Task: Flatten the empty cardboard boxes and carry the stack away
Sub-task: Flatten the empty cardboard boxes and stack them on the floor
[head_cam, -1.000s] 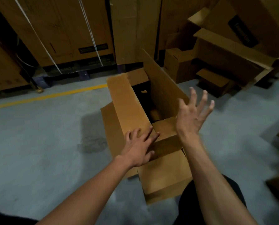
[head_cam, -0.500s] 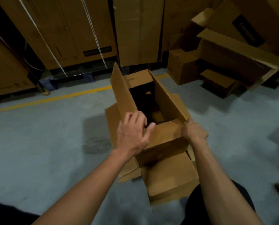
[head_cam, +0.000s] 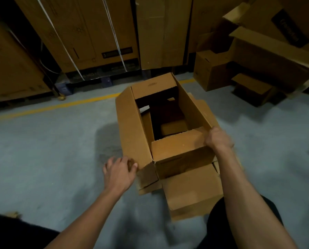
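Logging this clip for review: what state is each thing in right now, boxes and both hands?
Open box: standing on the floor, top flaps open, not flattened.
Left flap: raised, its near corner touched by the left hand.
Right flap: upright, gripped by the right hand.
Small box: closed, against the stacked cartons.
Floor: stained beside the box.

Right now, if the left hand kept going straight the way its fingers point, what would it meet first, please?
Probably the open box's long left flap; the left hand already touches its near corner.
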Available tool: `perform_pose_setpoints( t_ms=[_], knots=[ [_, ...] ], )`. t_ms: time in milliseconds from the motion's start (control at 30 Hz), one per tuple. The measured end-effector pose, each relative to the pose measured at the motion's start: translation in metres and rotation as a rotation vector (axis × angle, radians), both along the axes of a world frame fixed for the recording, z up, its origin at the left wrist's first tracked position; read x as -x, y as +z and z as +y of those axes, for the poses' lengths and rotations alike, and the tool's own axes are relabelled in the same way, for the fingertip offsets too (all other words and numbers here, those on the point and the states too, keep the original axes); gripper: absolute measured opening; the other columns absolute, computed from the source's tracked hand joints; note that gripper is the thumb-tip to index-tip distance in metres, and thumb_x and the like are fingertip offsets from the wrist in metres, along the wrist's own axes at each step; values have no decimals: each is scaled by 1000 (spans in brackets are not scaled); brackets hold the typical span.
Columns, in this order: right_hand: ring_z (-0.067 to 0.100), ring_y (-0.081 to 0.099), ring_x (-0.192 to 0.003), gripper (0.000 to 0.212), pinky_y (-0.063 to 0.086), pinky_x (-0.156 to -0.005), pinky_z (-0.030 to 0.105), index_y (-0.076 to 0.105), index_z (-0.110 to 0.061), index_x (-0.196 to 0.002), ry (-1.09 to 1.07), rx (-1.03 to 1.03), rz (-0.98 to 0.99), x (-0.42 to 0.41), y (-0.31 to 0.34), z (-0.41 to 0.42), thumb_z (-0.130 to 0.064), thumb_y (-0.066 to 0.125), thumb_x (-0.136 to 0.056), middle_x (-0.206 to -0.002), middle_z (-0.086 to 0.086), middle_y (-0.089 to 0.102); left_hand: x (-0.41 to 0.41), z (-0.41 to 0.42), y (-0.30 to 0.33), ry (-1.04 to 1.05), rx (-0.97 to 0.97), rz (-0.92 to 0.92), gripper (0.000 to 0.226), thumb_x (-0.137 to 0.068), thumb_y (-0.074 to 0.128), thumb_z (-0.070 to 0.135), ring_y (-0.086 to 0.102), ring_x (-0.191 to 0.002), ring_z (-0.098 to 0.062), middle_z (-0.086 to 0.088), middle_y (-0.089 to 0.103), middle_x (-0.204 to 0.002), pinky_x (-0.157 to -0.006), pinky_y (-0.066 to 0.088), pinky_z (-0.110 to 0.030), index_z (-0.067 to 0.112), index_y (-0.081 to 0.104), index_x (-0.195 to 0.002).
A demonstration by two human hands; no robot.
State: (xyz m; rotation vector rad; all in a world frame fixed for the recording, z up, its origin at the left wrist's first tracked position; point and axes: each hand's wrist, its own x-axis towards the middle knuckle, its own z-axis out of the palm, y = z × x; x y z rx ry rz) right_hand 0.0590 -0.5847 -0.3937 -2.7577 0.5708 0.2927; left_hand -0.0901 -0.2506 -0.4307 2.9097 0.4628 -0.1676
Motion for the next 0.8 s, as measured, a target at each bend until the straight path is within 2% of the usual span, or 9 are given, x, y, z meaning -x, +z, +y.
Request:
perform_pose_setpoints(
  t_ms=[200,300,400,467,567,633,700,767,800],
  knots=[
    [30,63,-96,22,52,-82,46,60,-12,-120,68,-37,79,-3,11,-10,-26,47,-108,-108,9,63,-48,-48,26,-172,77,-263,53,-106,42,58,35,-147,-25,0,51,-152,-122,29,-51,24,51,-146],
    [33,72,-97,17,63,-90,50,64,-8,-111,49,-157,232,-5,20,-26,-19,52,-105,-107,12,68,-84,-68,37,-307,111,-133,64,-107,39,60,22,-159,-27,-2,41,-166,-130,16,-54,24,38,-161],
    [30,71,-88,20,64,-69,41,62,-10,-108,-26,-270,299,6,25,-41,-29,56,-107,-105,13,65,-108,-82,34,-385,89,103,76,-106,28,68,7,-164,-28,-7,34,-171,-130,0,-61,24,22,-168],
    [30,69,-86,27,62,-70,41,64,-11,-110,-86,-321,285,11,23,-49,-36,57,-106,-103,12,64,-116,-92,31,-448,16,226,81,-105,19,73,2,-164,-29,-7,35,-170,-126,-9,-67,24,17,-170],
    [30,69,-90,33,64,-86,48,63,-13,-113,-118,-376,266,14,18,-57,-43,53,-105,-107,11,65,-121,-109,32,-442,-5,307,79,-104,15,75,20,-160,-34,-8,48,-162,-120,-15,-73,28,26,-167],
    [31,66,-98,39,61,-93,51,60,-13,-120,-125,-381,253,14,16,-61,-45,46,-103,-117,12,64,-121,-115,42,-364,95,230,67,-107,20,70,43,-147,-34,-7,61,-146,-123,-4,-73,30,52,-151],
    [30,60,-103,51,57,-85,48,55,-14,-134,-158,-456,196,13,15,-65,-53,39,-106,-130,12,60,-118,-117,57,-260,234,29,54,-111,28,59,58,-129,-31,-4,69,-127,-120,24,-60,28,69,-130],
    [33,56,-109,76,50,-74,43,50,-13,-149,-223,-598,133,11,18,-70,-72,28,-106,-144,15,55,-114,-117,75,-162,395,-108,51,-112,36,54,66,-101,-30,-3,71,-99,-91,45,-43,23,76,-102],
    [36,56,-119,86,52,-79,44,47,-14,-155,-245,-649,113,10,18,-73,-79,24,-102,-152,15,51,-112,-116,85,-139,483,-122,52,-111,41,54,64,-84,-29,-3,66,-82,-76,43,-38,20,70,-82]
  ],
)
